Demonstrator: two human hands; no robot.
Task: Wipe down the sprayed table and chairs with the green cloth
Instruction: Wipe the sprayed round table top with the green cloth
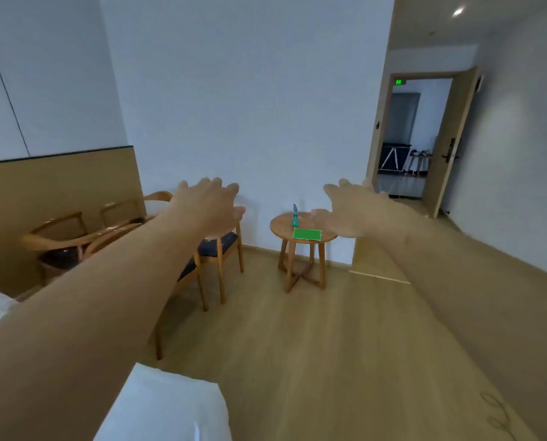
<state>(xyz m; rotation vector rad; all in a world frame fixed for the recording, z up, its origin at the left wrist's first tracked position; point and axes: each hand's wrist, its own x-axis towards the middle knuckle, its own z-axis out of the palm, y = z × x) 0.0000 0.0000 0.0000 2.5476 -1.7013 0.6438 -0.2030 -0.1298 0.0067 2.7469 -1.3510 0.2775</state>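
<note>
A folded green cloth (307,234) lies flat on a small round wooden table (281,229) against the far wall. A teal spray bottle (294,216) stands upright just behind the cloth. Two wooden chairs with dark seats stand to the left, one near the table (224,246) and one against the panelled wall (58,246). My left hand (210,206) is stretched out in the air in front of the nearer chair, fingers relaxed, holding nothing. My right hand (351,208), blurred by motion, is held out with spread fingers over the table's right side as seen from here, far short of it.
A light wooden floor (329,345) stretches between me and the furniture. At the back right an open door (453,144) leads to a corridor. White fabric (170,409) shows at the bottom edge, and more at the left edge.
</note>
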